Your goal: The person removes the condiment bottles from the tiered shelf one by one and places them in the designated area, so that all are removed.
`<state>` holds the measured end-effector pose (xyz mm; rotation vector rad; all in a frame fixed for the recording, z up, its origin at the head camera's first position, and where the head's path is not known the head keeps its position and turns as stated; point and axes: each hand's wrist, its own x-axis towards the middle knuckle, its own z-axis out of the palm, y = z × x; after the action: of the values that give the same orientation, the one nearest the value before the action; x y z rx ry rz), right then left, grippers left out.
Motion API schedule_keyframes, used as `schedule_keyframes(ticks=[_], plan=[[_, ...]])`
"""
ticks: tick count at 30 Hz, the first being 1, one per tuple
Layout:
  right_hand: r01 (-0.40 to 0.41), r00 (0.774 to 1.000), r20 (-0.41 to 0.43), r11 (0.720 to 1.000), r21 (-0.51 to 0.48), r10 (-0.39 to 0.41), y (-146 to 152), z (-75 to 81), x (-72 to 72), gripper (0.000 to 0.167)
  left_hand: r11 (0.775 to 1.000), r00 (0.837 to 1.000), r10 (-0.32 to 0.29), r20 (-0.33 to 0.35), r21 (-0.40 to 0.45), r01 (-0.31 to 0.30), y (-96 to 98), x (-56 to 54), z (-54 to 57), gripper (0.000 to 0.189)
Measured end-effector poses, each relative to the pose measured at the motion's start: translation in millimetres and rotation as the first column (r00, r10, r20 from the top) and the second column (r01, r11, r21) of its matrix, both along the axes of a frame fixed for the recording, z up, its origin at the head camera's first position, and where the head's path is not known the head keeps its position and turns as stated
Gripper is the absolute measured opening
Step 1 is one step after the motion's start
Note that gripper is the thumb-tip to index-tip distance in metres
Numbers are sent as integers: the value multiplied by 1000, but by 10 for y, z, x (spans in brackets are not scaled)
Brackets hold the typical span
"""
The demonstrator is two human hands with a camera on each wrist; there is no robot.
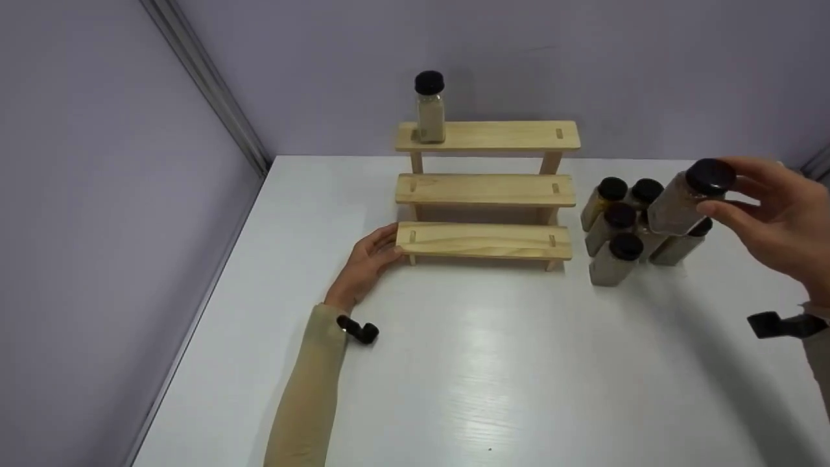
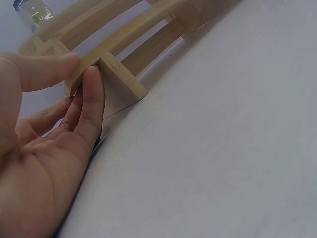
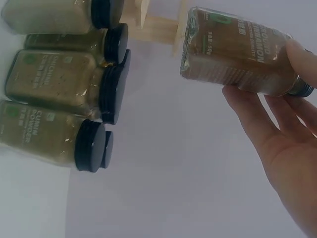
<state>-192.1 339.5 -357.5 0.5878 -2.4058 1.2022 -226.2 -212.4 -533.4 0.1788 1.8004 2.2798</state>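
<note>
At the right, my right hand [image 1: 778, 220] grips a spice jar [image 1: 681, 204] near its black lid, lifted above a group of other jars. In the right wrist view this jar [image 3: 237, 52] holds brown powder, and its label partly reads cinnamon. My left hand [image 1: 363, 266] pinches the left end of the lowest step of a three-step wooden rack [image 1: 483, 240]. The left wrist view shows the thumb on top of the board [image 2: 91, 62] and fingers under it. Another black-lidded jar [image 1: 430, 120] stands upright on the left of the top step.
Several black-lidded spice jars stand close together right of the rack, the front one [image 1: 609, 266] nearest me. One label in the right wrist view reads cumin powder on a jar [image 3: 42, 134]. A white table [image 1: 415, 389] bears everything, with a pale wall [image 1: 311, 78] behind.
</note>
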Motion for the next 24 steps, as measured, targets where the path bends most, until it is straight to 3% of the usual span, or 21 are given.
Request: schedule_keyframes(ticks=[11, 24], plan=[[8, 998, 55, 999, -41, -6, 144, -248, 28, 61, 1000, 1000, 6, 6, -8, -6, 2, 16, -2, 60], [-49, 999, 5, 998, -31, 49, 207, -514, 55, 64, 1000, 1000, -1, 4, -15, 1, 1, 4, 8, 60]])
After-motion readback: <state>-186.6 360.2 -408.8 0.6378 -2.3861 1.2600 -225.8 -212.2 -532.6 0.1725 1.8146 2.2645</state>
